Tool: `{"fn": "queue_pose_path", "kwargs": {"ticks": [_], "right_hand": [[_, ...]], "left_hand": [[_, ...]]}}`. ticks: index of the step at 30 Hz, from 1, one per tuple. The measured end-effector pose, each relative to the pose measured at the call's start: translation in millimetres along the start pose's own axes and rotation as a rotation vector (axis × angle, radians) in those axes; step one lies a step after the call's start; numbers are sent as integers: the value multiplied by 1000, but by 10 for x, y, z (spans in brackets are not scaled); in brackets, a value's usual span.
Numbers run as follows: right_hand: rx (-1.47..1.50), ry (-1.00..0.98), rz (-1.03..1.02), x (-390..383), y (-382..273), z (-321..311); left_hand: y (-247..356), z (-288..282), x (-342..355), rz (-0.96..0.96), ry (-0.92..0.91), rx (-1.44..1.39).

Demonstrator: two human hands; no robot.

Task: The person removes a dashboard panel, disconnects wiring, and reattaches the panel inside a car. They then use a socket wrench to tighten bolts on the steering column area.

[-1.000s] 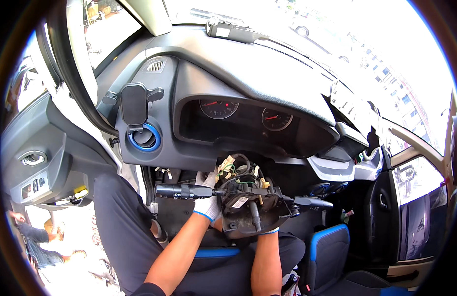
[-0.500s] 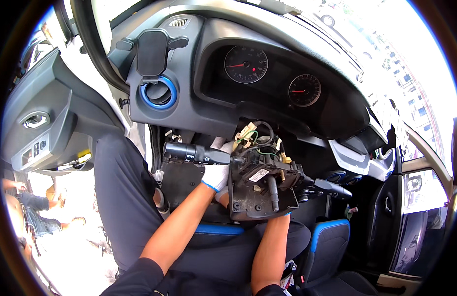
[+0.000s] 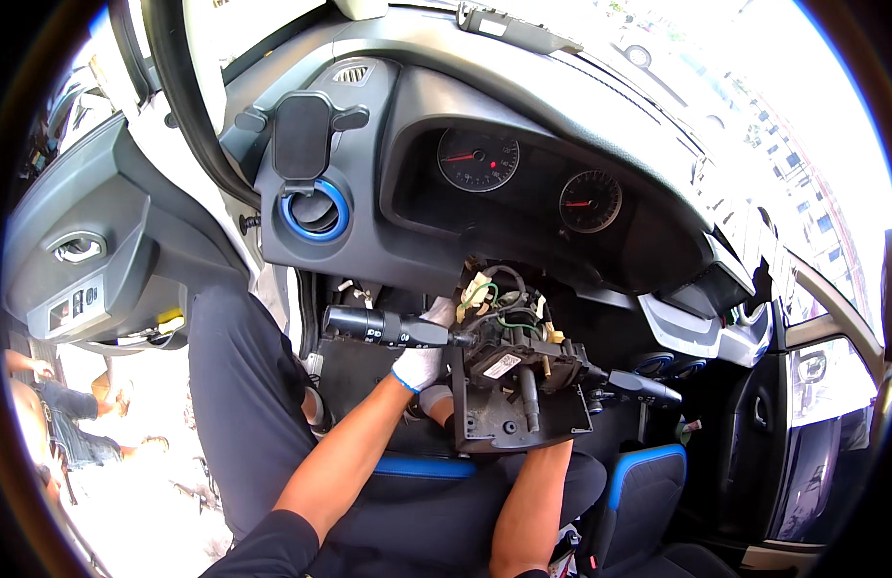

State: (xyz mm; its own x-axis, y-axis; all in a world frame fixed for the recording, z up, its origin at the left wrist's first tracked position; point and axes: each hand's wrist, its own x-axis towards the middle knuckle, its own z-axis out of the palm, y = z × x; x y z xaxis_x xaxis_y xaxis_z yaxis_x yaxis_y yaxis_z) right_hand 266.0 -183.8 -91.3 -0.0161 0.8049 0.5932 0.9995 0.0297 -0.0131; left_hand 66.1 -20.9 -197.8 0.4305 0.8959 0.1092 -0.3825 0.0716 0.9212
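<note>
My left hand point(image 3: 420, 366), in a pale glove with a blue cuff edge, reaches up behind the left control stalk point(image 3: 373, 326). Part of the glove shows above the stalk, but the fingertips are hidden beside the column. My right forearm point(image 3: 532, 506) runs up under the black plastic lower steering column cover point(image 3: 484, 429), which hides the hand. Above this tray-like cover sits the bare column switch assembly point(image 3: 523, 342), with exposed wires and pale connectors point(image 3: 477, 289). A short dark lever point(image 3: 530, 400) points down over the cover. The right control stalk point(image 3: 643, 388) sticks out on the other side.
The instrument cluster point(image 3: 523, 183) lies beyond the column. A phone holder point(image 3: 301, 135) stands above a blue-ringed vent point(image 3: 316, 210). The car door point(image 3: 128, 231) hangs open at left, with people outside. A blue-trimmed seat point(image 3: 643, 491) is at right.
The view has shifted, so the dashboard appears lower. The column cover's front edge sits a little lower and more of its left wall shows. The right glove's blue cuff is now hidden.
</note>
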Motion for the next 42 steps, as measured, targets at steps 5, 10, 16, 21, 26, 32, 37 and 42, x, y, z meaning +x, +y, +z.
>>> {"fn": "queue_pose_path", "kwargs": {"ticks": [5, 10, 16, 21, 26, 32, 37, 42], "right_hand": [[-22, -30, 89, -55, 72, 11], [14, -25, 121, 72, -32, 87], [213, -33, 465, 8, -230, 71], [1162, 255, 942, -221, -252, 159], [2491, 484, 1356, -226, -273, 22], [2312, 319, 886, 24, -488, -58], [2349, 261, 935, -306, -384, 195], [2358, 461, 1201, 62, -612, -124]], "left_hand": [[474, 106, 43, 109, -139, 450], [236, 135, -112, 86, 97, 421], [416, 515, -170, -418, 346, -916], [343, 404, -210, -441, 258, -1022], [1240, 647, -304, -442, 409, -622], [1448, 605, -458, -453, 432, -728], [1934, 683, -322, -557, 395, -478], [2299, 680, -49, -527, 273, -837]]}}
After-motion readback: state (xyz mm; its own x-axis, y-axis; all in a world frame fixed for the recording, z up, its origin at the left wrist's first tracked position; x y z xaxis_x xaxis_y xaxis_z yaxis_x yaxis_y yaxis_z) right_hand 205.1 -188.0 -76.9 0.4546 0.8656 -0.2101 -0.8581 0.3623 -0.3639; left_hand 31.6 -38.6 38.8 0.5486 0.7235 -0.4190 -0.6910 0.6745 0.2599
